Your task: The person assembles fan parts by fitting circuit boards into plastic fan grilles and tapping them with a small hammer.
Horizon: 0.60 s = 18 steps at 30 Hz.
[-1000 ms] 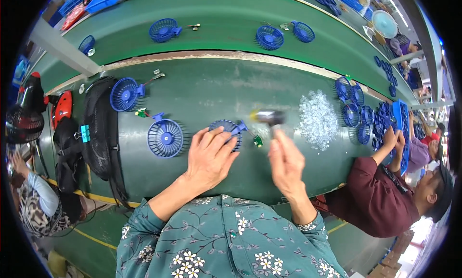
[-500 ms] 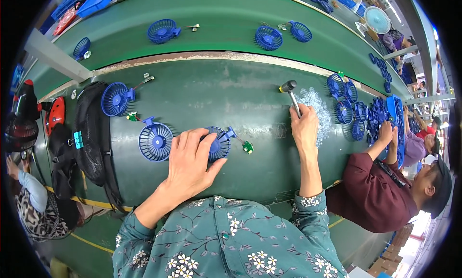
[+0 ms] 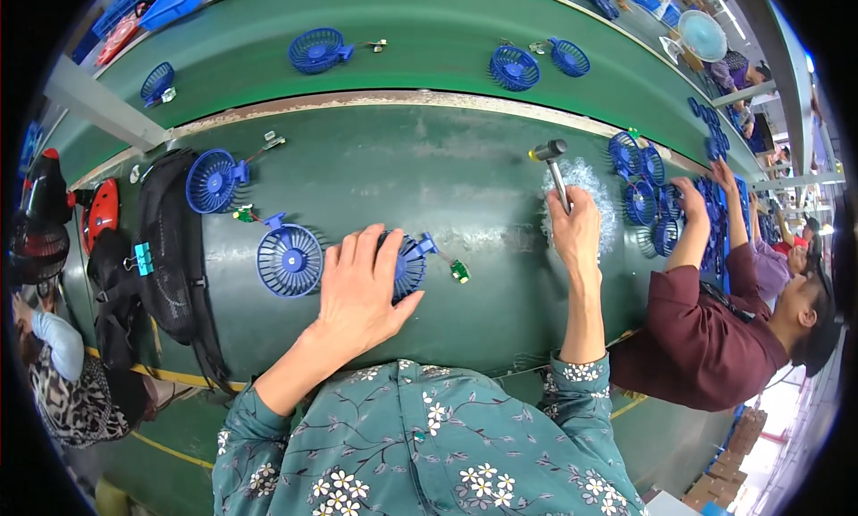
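My left hand [image 3: 362, 288] rests over a blue fan [image 3: 410, 268], its fingers along the left side and the thumb at the lower right, gripping it on the green table. A short lead joins a small green circuit board [image 3: 459, 271] to that fan. Just left of the hand lies a second blue fan [image 3: 290, 260] with its cage facing up. In my right hand [image 3: 576, 234] is a small hammer [image 3: 552, 163], gripped by its metal handle, the black and yellow head raised above the table. Behind that hand spreads a heap of small clear pieces [image 3: 603, 214].
Another blue fan [image 3: 212, 181] lies at the left beside a black mesh backpack [image 3: 170, 248]. Several fans ride the green conveyor belt [image 3: 420, 33] along the far side. To the right, a co-worker in a maroon top [image 3: 706, 337] reaches over clustered fans [image 3: 640, 201].
The fans on the belt have moved to the right. My right hand has shifted slightly right and up with the hammer. The co-worker's arms now reach farther toward the belt.
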Motion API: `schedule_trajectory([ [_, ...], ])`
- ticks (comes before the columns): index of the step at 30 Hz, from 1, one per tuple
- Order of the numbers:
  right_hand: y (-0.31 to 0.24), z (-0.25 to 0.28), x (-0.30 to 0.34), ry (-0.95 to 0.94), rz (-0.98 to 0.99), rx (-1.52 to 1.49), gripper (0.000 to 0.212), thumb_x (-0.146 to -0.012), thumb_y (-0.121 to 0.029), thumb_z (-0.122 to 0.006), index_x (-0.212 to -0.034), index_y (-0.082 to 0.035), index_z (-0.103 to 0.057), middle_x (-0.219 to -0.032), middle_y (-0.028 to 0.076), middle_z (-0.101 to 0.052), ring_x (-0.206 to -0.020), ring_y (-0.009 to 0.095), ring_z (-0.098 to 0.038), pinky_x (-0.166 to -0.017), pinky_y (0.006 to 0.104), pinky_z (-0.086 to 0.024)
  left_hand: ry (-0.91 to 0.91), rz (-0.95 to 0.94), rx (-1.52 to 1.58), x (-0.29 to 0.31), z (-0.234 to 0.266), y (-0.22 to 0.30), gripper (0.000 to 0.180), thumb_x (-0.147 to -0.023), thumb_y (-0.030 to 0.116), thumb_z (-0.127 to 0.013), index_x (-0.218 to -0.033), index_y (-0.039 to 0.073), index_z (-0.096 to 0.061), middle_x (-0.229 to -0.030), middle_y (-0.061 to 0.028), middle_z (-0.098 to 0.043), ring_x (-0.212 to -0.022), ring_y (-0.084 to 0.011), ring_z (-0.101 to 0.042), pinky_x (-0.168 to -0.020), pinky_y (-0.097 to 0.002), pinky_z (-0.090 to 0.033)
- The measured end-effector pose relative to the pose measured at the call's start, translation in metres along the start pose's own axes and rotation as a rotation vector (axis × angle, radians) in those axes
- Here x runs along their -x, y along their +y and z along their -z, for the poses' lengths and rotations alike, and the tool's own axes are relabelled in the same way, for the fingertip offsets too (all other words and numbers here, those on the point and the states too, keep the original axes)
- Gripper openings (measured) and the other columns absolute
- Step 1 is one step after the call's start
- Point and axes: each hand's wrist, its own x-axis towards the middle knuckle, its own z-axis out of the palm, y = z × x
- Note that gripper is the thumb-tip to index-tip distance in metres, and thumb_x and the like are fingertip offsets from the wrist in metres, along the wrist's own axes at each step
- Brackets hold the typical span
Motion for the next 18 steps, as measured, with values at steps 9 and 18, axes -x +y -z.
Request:
schedule_trajectory([
  [9,-0.004,-0.005,-0.002,-0.077,0.012,0.169,0.019,-0.088,-0.017,-0.067,-0.093,0.001,-0.065,-0.093,0.024,-0.060,-0.086,0.044,-0.060,-0.075,0.0507,-0.048,-0.001,0.009,0.004,-0.002,0.001,0.002,0.081,-0.066,0.027,-0.083,-0.132,0.001,-0.044,-0.130,-0.0202,-0.046,-0.110,-0.0385,-0.049,-0.089,-0.0481,-0.040],
  [18,-0.025,0.006,0.010,-0.153,-0.117,-0.328,0.012,-0.087,-0.013,-0.070,-0.092,-0.002,-0.067,-0.068,0.003,-0.063,-0.049,0.013,-0.049,-0.047,0.0288,-0.037,0.084,-0.014,0.279,-0.007,0.001,-0.007,0.078,-0.067,0.016,-0.080,-0.133,0.002,-0.041,-0.131,-0.0202,-0.045,-0.114,-0.0389,-0.049,-0.097,-0.0466,-0.043],
])
